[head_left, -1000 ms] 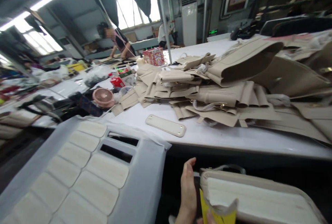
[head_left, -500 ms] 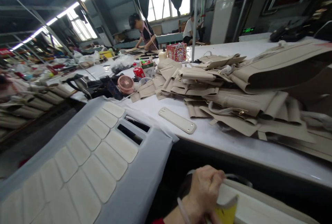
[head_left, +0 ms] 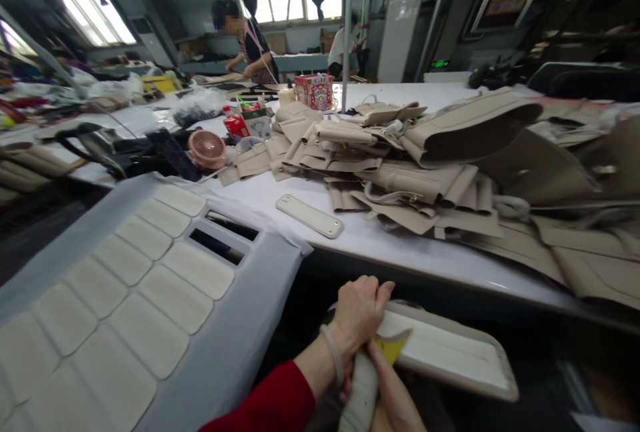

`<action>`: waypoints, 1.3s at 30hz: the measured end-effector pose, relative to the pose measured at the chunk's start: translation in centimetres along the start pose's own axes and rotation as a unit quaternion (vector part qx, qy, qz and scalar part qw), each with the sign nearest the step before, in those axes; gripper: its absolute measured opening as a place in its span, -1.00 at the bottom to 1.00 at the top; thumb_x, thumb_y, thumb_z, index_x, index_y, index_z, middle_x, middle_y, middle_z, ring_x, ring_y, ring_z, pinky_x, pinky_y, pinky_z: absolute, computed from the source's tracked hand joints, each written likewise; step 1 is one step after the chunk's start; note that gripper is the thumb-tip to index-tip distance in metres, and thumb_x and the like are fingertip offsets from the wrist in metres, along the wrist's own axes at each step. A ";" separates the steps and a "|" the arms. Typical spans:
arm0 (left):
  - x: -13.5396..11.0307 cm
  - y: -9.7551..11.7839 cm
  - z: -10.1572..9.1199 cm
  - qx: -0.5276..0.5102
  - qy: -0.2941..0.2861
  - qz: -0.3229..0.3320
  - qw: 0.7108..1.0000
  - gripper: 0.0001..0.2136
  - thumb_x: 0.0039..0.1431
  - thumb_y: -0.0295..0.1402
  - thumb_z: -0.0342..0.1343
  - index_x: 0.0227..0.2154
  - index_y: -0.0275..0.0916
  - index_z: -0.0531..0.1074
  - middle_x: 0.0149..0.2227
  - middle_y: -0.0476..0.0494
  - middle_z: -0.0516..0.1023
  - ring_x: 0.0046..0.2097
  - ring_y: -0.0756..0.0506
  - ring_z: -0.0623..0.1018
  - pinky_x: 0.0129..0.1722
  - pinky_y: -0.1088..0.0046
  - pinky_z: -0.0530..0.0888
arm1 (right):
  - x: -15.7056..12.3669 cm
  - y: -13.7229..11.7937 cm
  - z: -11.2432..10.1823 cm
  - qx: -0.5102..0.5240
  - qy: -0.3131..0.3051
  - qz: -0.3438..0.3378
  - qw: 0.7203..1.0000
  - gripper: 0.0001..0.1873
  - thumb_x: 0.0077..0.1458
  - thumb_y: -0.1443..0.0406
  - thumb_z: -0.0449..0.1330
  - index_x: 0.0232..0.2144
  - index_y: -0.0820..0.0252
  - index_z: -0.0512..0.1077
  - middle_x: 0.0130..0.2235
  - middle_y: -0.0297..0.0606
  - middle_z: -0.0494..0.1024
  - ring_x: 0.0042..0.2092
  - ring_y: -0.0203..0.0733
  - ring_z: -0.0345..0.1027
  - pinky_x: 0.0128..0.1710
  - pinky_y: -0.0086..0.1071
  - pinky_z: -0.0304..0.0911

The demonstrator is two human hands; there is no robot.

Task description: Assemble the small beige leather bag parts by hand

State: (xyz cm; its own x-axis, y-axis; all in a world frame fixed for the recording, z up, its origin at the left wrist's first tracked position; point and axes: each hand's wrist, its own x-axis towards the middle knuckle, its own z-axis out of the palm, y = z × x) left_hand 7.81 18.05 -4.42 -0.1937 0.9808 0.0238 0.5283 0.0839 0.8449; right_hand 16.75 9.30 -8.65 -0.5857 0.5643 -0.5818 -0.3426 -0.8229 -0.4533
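Observation:
My left hand (head_left: 357, 312), below a red sleeve and a pale bracelet, is closed at the near end of a long beige bag piece (head_left: 460, 352) with a white inner face and rounded corners. Just below it, my right hand (head_left: 393, 382) is closed around a yellow piece with a grey edge (head_left: 395, 347), whose kind I cannot make out. A thick beige roll (head_left: 361, 389) runs down beside the right hand. Part of the right hand's fingers and the held end of the bag piece are hidden. Both hands are over the dark gap in front of the table.
Left, a grey-covered board (head_left: 240, 312) carries rows of cream panels (head_left: 150, 332). A beige strip with studs (head_left: 310, 216) lies on the white table (head_left: 260, 209). Beige bag parts (head_left: 425, 182) are heaped right; a pink fan (head_left: 207, 149) stands behind. A co-worker (head_left: 250, 45) bends over the far table.
The view has turned right, so the scene sits further left. The bag piece has swung out, showing more of its white face, and more of my right hand and the beige roll now shows.

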 end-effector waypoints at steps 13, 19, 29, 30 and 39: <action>-3.6 -4.7 -3.1 -0.458 -0.066 -0.143 0.875 -0.38 0.33 0.12 -0.27 0.14 -0.24 0.36 0.24 -0.28 0.39 0.28 -0.22 0.35 0.30 0.13 0.24 | -5.6 -14.5 -0.2 -0.544 0.108 -0.165 0.815 -0.46 0.32 -0.09 -0.12 -0.02 0.18 0.33 -0.52 -0.41 0.30 -0.50 -0.27 0.22 -0.47 -0.43 0.22; -6.9 -6.4 -1.8 -0.468 -0.088 -0.118 0.872 -0.42 0.17 -0.17 0.22 0.23 -0.18 0.27 0.29 -0.21 0.32 0.31 -0.29 0.28 0.36 0.08 0.12 | 3.2 -22.0 -2.9 -0.824 0.204 -0.258 0.462 -0.59 0.35 0.16 -0.01 0.15 0.19 0.32 0.02 -0.02 0.39 -0.06 -0.02 0.38 -0.05 -0.21 0.29; -6.7 -6.4 -0.2 -0.300 -0.001 -0.061 0.952 -0.50 0.26 -0.10 0.09 0.19 -0.21 0.26 0.22 -0.22 0.39 0.24 -0.23 0.36 0.28 0.24 0.27 | 9.0 -23.5 -3.3 -0.851 0.243 -0.324 0.335 -0.57 0.38 0.25 -0.05 0.19 0.31 0.30 0.16 0.16 0.34 0.21 0.25 0.07 0.18 0.06 0.04; -6.8 -6.4 -0.1 -0.297 0.004 -0.060 0.953 -0.50 0.27 -0.10 0.09 0.19 -0.21 0.26 0.21 -0.22 0.39 0.23 -0.23 0.37 0.27 0.24 0.27 | 9.0 -23.6 -3.3 -0.850 0.239 -0.328 0.335 -0.58 0.37 0.26 -0.03 0.18 0.31 0.32 0.15 0.15 0.35 0.22 0.24 0.07 0.20 0.06 0.02; -6.2 -5.8 -0.5 -0.156 0.012 -0.025 0.987 -0.56 0.35 -0.10 -0.06 0.20 -0.19 0.23 0.22 -0.25 0.37 0.24 -0.24 0.36 0.28 0.07 0.25 | -0.1 -21.4 -5.8 -0.805 0.228 -0.363 0.410 -0.53 0.41 0.19 -0.14 0.17 0.28 0.34 0.18 -0.09 0.43 0.21 -0.13 0.27 0.24 -0.29 0.18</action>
State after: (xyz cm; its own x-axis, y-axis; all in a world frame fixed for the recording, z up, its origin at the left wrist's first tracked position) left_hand 5.54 11.39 -9.23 -0.2349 0.9719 -0.0134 0.2382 0.0709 0.9686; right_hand 28.41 27.21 -2.87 -0.4345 0.8777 0.2022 0.8391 0.4760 -0.2634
